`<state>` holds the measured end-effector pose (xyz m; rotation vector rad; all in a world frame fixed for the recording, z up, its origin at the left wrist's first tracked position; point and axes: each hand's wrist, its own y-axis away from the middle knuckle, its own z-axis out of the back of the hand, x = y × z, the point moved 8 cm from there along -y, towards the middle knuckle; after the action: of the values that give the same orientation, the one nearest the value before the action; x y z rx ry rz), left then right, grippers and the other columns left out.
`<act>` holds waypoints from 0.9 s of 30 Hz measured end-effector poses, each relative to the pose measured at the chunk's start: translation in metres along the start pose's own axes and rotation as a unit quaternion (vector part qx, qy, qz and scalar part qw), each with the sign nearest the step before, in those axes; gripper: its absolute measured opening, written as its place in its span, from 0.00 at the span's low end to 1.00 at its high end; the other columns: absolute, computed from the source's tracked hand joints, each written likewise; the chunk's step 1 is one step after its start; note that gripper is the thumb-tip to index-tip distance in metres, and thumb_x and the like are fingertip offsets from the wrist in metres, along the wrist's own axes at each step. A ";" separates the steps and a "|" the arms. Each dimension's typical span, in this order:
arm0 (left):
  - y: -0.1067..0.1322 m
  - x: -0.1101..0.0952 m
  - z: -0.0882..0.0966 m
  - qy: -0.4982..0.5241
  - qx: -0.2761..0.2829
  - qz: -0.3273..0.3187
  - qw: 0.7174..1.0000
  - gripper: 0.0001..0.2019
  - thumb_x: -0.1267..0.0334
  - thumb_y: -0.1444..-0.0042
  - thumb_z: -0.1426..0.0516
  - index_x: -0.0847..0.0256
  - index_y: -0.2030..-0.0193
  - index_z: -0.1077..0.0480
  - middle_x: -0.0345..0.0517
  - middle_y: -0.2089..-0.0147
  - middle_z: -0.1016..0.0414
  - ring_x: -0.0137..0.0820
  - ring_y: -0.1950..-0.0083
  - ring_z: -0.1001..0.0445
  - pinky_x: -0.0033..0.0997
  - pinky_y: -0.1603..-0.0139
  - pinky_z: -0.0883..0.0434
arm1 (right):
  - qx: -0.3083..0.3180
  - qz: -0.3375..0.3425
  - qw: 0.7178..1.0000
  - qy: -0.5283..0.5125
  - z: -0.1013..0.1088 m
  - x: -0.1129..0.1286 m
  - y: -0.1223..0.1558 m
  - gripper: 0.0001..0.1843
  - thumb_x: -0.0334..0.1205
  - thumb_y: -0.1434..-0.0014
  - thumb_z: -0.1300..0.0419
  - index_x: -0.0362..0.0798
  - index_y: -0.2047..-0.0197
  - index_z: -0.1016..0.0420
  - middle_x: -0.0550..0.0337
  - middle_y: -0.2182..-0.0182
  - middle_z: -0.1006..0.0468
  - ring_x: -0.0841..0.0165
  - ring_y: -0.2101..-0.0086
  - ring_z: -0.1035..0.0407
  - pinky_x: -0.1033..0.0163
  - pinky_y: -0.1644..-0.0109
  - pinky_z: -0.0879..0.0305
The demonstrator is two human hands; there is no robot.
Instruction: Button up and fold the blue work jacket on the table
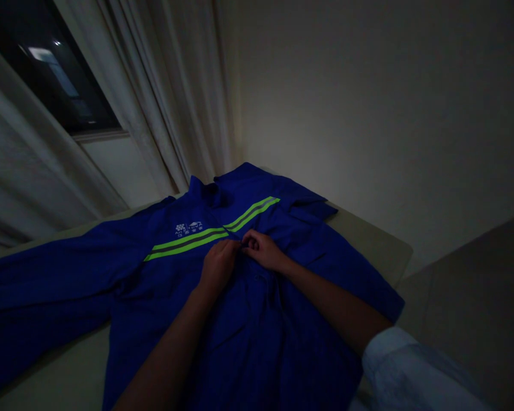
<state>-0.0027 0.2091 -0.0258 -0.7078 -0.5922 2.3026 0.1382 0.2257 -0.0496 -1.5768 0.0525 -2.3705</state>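
**Blue work jacket flat on the bench, both hands at its front**

The jacket lay face up, its collar toward the curtain and one sleeve spread out to the far left of view. The left hand and the right hand met at the centre front, where the green reflective stripe crossed it. Both were closed, fingers curled and apparently pinching the front edge. The stripe's two halves lay nearly lined up across the opening. The cloth below the hands lay flat and together, but the dim light hid whether any buttons or zip were fastened. The other sleeve could not be made out. A pale shirt sleeve covered the upper right arm.
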 end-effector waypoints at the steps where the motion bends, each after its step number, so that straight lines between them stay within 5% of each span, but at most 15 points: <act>1: 0.000 0.001 -0.001 0.008 0.002 0.000 1.000 0.09 0.71 0.30 0.47 0.58 0.54 0.25 0.46 0.56 0.17 0.36 0.54 0.19 0.35 0.52 0.25 | -0.003 0.003 1.000 0.002 0.001 0.001 0.000 0.10 0.34 0.42 0.32 0.47 0.57 0.27 0.71 0.74 0.33 0.74 0.73 0.38 0.69 0.69 0.45; 11: -0.001 -0.007 0.000 0.012 0.024 -0.018 0.999 0.10 0.72 0.30 0.49 0.58 0.54 0.27 0.47 0.58 0.20 0.36 0.55 0.22 0.34 0.52 0.26 | 0.008 -0.017 0.998 -0.055 0.006 -0.014 -0.011 0.04 0.37 0.37 0.38 0.45 0.62 0.24 0.65 0.71 0.27 0.72 0.70 0.34 0.68 0.65 0.40; 18: 0.000 -0.012 -0.004 -0.034 0.051 -0.028 0.998 0.10 0.72 0.30 0.49 0.58 0.56 0.28 0.47 0.60 0.22 0.38 0.56 0.23 0.36 0.52 0.27 | -0.007 0.034 0.999 0.000 0.006 -0.004 -0.005 0.10 0.34 0.38 0.36 0.46 0.53 0.18 0.62 0.68 0.23 0.71 0.69 0.33 0.67 0.64 0.39; 27: -0.001 -0.014 -0.001 -0.060 0.041 0.000 0.997 0.10 0.74 0.31 0.49 0.58 0.55 0.28 0.49 0.56 0.23 0.39 0.55 0.25 0.36 0.56 0.29 | -0.045 0.063 0.995 0.066 0.010 0.007 -0.001 0.07 0.30 0.37 0.33 0.48 0.56 0.18 0.62 0.65 0.24 0.71 0.68 0.32 0.66 0.61 0.37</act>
<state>0.0069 0.2004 -0.0217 -0.5346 -0.5478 2.3670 0.1445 0.2262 -0.0395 -1.4075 0.2823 -2.4008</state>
